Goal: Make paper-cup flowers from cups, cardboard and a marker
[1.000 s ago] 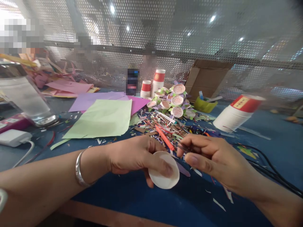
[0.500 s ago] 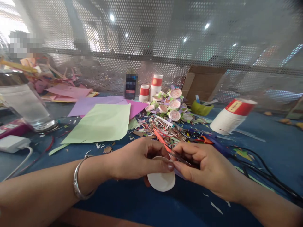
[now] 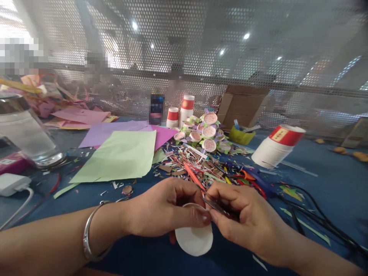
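Note:
My left hand (image 3: 178, 211) pinches a round white paper disc (image 3: 194, 241) between the thumb on top and fingers behind it. At the disc's right edge, my right hand (image 3: 238, 214) is closed around a slim dark metal tool (image 3: 216, 206); its kind is partly hidden by the fingers. The tool's tip points left, toward the left fingers. Both thumbs nearly meet at the disc's upper right rim. Just beyond the hands, an orange-red stick-like item (image 3: 193, 174) lies over a heap of cut paper scraps (image 3: 178, 163).
Green paper (image 3: 117, 157) covers purple sheets at left, near a glass of water (image 3: 37, 142). Behind the scraps stands a cluster of decorated paper discs (image 3: 208, 132). Stacked paper cups (image 3: 277, 147) lean at right, near black cables (image 3: 319, 214). A cardboard box (image 3: 241, 107) stands behind.
The whole scene sits slightly lower and further left in the picture. Both hands keep their grips, and the disc shows a little more of its face.

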Demonstrator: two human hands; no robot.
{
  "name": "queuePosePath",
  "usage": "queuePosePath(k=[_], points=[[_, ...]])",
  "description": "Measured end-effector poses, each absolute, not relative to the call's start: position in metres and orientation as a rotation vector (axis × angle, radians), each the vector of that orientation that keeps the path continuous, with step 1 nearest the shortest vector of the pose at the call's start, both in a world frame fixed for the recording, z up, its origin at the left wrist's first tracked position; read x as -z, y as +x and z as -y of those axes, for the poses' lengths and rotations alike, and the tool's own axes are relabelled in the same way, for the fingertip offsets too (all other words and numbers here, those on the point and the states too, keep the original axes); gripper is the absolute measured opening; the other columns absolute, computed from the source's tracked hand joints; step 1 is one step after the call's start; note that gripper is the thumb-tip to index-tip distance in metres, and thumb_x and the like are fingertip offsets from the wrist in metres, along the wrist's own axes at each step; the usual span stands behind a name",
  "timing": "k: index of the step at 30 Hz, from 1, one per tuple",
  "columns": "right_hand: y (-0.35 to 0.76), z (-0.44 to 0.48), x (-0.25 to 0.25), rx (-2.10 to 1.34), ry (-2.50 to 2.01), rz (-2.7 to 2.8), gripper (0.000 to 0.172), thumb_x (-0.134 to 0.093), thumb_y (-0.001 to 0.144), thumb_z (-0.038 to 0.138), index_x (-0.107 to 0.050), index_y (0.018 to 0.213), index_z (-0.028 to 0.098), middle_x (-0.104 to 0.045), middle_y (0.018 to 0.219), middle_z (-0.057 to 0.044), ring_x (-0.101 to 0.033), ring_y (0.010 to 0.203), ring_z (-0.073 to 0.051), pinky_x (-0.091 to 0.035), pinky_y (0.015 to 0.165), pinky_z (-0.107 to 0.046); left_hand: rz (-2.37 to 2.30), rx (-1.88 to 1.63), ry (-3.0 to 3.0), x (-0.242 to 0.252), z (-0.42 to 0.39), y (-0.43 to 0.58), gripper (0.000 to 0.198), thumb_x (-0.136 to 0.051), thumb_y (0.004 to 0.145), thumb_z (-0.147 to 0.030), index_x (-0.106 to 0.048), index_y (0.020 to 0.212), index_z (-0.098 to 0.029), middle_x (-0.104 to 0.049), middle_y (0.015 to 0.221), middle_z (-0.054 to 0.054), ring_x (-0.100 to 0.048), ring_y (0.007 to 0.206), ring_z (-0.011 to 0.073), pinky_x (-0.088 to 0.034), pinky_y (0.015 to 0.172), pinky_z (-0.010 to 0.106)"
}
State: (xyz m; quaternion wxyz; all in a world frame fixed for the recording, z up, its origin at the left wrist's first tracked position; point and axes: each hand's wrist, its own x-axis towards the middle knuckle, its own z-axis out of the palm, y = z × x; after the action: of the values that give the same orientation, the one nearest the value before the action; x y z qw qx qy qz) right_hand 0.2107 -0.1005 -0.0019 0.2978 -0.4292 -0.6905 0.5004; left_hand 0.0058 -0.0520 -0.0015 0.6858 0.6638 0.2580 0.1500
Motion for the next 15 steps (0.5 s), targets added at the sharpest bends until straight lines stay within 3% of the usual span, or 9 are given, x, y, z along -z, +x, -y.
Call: queuePosePath(k=[6,15], points=[[0.211,0.1,0.007,-1.338,-1.193,1.874,0.009,-0.06,0.082,0.015,-0.053,0.079,0.02,-0.04,0.067,0.007,-0.032,0.059,-0.01,-0.026,0.051,-0.023,-0.65,-0.207,1.2,0.008,0.046,0.009,0.028,-0.078,0.071,-0.034,-0.073,0.087,-0.012,-0.06,0.066,0.001,-0.051,0.047,0.0075,-0.04,0.036,0.014],[0.204,0.098,0.01,-1.326,-1.23,1.886,0.01,-0.056,0.072,0.015,-0.048,0.072,0.021,-0.041,0.063,0.007,-0.033,0.056,-0.01,-0.026,0.049,-0.023,-0.644,-0.157,1.03,0.016,0.041,0.01,0.03,-0.082,0.062,-0.028,-0.076,0.086,-0.011,-0.061,0.065,0.001,-0.051,0.043,0.0054,-0.039,0.029,0.009]])
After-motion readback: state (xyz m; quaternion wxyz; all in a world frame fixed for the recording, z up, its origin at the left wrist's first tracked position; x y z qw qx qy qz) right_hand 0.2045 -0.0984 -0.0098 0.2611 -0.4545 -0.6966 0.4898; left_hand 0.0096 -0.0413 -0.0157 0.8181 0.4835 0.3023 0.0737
